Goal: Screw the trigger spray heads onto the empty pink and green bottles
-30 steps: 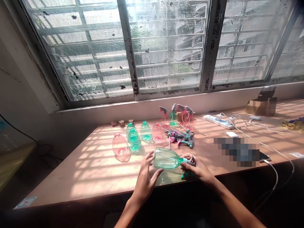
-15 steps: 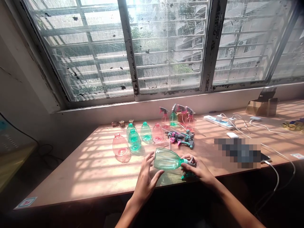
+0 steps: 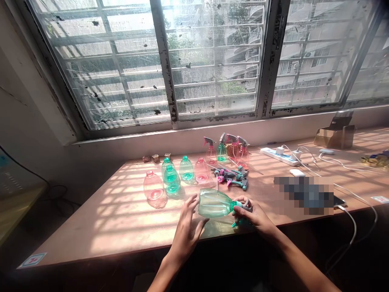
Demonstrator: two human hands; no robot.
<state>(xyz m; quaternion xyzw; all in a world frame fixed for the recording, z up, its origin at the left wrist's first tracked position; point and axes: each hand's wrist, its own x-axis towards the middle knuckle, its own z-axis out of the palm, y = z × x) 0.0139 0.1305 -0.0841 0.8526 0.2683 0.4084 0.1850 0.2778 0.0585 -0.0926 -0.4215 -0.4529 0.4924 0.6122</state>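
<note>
My right hand [image 3: 251,215] grips a green spray bottle [image 3: 214,202] at its neck and trigger head. The clear green bottle lies sideways in the air over the front edge of the table, its base pointing left. Near that base, my left hand [image 3: 189,225] is open with fingers apart, a small gap between it and the bottle. Behind the held bottle lies a pile of loose grey, pink and green spray heads [image 3: 232,178]. To the left stand headless bottles, among them a pink bottle [image 3: 153,188] and a green bottle [image 3: 172,180].
Several bottles with heads fitted, including a pink spray bottle [image 3: 210,152], stand at the back by the wall. A white power strip [image 3: 279,156] with plugs and cables lies to the right. A blurred patch covers part of a phone [image 3: 339,201]. Small brown blocks [image 3: 156,158] sit at the back.
The spray bottle has shifted slightly right, away from my left palm, still in my right hand. My left hand has barely moved.
</note>
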